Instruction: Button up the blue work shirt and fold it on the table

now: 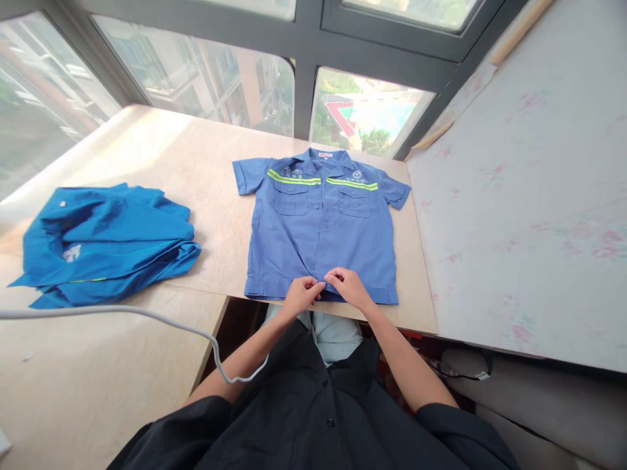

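Observation:
A blue short-sleeved work shirt [289, 241] lies spread face up, its collar toward the window. Yellow-green reflective stripes run across its chest above two flap pockets. At the bottom of the front opening, my left hand [302, 295] pinches the hem just left of the centre. Beside it, my right hand [347, 286] pinches the hem edge on the other side of the opening. The fingertips of both hands nearly meet there, and the lowest button is hidden by them. Upper buttons along the placket are visible.
A brighter blue garment [122, 222] lies loosely folded on the table [210, 156] at left. A white cable [161, 318] crosses in front of my left forearm. Windows [220, 85] stand behind the table, and a flower-patterned panel [519, 196] borders the right side.

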A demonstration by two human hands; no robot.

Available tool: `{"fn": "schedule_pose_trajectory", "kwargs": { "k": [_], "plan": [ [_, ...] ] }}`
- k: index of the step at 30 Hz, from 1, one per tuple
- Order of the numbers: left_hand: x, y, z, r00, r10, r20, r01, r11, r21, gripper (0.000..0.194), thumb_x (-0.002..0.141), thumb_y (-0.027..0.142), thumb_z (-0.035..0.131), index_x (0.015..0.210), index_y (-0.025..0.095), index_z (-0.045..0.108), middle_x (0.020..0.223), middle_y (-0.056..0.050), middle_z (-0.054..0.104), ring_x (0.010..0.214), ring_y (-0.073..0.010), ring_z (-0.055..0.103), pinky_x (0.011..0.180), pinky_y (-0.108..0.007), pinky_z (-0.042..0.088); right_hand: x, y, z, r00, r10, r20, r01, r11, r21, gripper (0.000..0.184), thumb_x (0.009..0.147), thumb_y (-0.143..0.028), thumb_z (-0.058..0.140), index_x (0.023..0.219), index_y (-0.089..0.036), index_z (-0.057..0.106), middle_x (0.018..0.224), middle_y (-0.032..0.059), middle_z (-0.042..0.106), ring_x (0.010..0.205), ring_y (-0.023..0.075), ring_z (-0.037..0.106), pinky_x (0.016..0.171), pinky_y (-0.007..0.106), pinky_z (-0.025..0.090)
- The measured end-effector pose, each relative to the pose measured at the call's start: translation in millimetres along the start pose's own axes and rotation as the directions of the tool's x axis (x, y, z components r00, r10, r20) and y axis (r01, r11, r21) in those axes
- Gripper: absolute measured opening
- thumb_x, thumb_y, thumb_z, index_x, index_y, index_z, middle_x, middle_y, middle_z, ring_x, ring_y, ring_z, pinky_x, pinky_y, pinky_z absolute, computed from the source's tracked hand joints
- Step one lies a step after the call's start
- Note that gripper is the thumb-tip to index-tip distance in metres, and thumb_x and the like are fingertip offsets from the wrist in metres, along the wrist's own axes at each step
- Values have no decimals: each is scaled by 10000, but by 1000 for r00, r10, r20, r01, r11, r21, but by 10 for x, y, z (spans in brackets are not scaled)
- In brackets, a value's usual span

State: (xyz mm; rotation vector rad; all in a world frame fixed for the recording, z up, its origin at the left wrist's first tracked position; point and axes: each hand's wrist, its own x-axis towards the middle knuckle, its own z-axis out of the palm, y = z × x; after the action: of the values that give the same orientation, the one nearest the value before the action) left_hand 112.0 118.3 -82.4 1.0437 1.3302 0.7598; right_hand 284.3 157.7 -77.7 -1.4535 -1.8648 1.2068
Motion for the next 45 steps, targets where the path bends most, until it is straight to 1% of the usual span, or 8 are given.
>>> {"fn": "schedule_pose_trajectory", "kwargs": {
  "k": [9, 16, 25, 31, 35, 38, 41, 45],
  "plan": [
    [26, -44, -78, 989, -17, 150, -1, 993, 115, 378, 742, 520, 625, 632, 167, 546, 580, -2, 620, 506, -121, 564, 496, -219, 414, -2, 20, 3, 999, 10, 36, -6, 993, -118, 168, 852, -271, 548, 747, -174, 637, 741, 16, 665, 704, 144, 564, 685, 256, 388],
    [-18, -33, -65, 987, 117, 112, -151, 911, 384, 323, 797, 415, 566, 593, 165, 595, 569, -11, 632, 544, -136, 564, 550, -232, 391, 3, 79, 9, 998, 54, 35, -49, 992, -120, 167, 825, -241, 527, 715, -169, 630, 706, 12, 657, 670, 139, 550, 651, 248, 386],
    [-15, 29, -60, 988, 107, 109, -147, 859, 491, 287, 788, 373, 570, 587, 171, 603, 563, -2, 622, 549, -140, 561, 562, -232, 369, 48, 137, -57, 988, 87, 126, -70, 989, -131, 189, 796, -263, 523, 679, -164, 634, 650, 1, 638, 614, 128, 534, 589, 232, 370],
    [56, 45, -132, 987, 5, 162, -62, 934, 352, 380, 809, 538, 587, 714, 171, 617, 592, -4, 640, 514, -156, 614, 531, -237, 414, 98, 30, -147, 970, 96, 224, -55, 981, -184, 166, 798, -286, 592, 725, -169, 684, 665, -3, 655, 633, 128, 551, 614, 238, 386],
    [61, 46, -164, 994, 41, 106, -78, 926, 369, 374, 843, 535, 570, 781, 172, 635, 617, -6, 645, 554, -164, 632, 542, -243, 437, 52, 51, -128, 995, 12, 98, 10, 974, -224, 194, 841, -342, 613, 897, -173, 690, 838, 37, 693, 765, 165, 611, 728, 283, 469],
    [47, 39, -152, 977, 206, 48, -200, 822, 533, 373, 863, 538, 572, 864, 176, 665, 755, -36, 687, 711, -187, 657, 663, -273, 484, -16, 191, -139, 983, -185, -3, 170, 908, -383, 339, 904, -387, 578, 1154, -171, 648, 1193, 131, 659, 1130, 247, 588, 984, 395, 446],
    [45, -5, -164, 895, 440, 78, -357, 600, 716, 437, 912, 522, 537, 1115, 153, 654, 1106, -128, 686, 1067, -261, 626, 920, -374, 476, -112, 399, -195, 967, -253, 29, 220, 775, -593, 495, 969, -415, 471, 1400, -175, 509, 1497, 153, 442, 1413, 284, 366, 1141, 480, 301],
    [58, -157, -301, 800, 555, 227, -447, 300, 843, 616, 939, 532, 491, 1411, 136, 496, 1498, -185, 428, 1435, -333, 320, 1181, -544, 185, -267, 659, -308, 976, -210, 60, 183, 635, -751, 583, 1002, -451, 371, 1521, -185, 353, 1582, 129, 299, 1479, 286, 242, 1183, 518, 217]
  ]
}}
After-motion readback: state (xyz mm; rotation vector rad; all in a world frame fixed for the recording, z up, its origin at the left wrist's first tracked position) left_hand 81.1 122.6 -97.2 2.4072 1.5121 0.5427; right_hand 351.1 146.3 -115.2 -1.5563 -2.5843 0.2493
